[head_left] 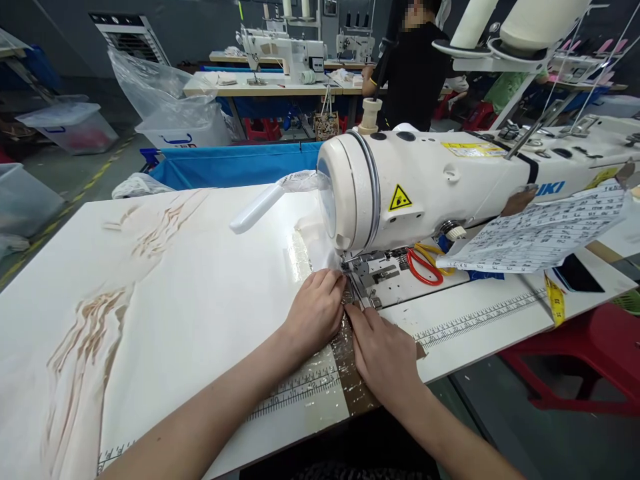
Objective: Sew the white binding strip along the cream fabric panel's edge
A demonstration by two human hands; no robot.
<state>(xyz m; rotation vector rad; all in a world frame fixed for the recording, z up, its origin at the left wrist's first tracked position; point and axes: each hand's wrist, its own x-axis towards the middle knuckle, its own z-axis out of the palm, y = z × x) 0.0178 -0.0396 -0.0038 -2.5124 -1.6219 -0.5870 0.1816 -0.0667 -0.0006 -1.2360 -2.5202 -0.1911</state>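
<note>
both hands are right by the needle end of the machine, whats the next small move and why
Probably straighten the pale cloth at the metal guide: the left hand and right hand have fingertips close to that guide, and the cloth lies just beyond, beside the sewing machine. Whether they pinch it is hidden.

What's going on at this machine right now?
A person has both bare hands at a white sewing machine. The left hand and right hand are close together below its front end, with pale material just beyond the left one. What each grip holds, if anything, is hidden. Gathered pale fabric lies on the table's left side.
</note>
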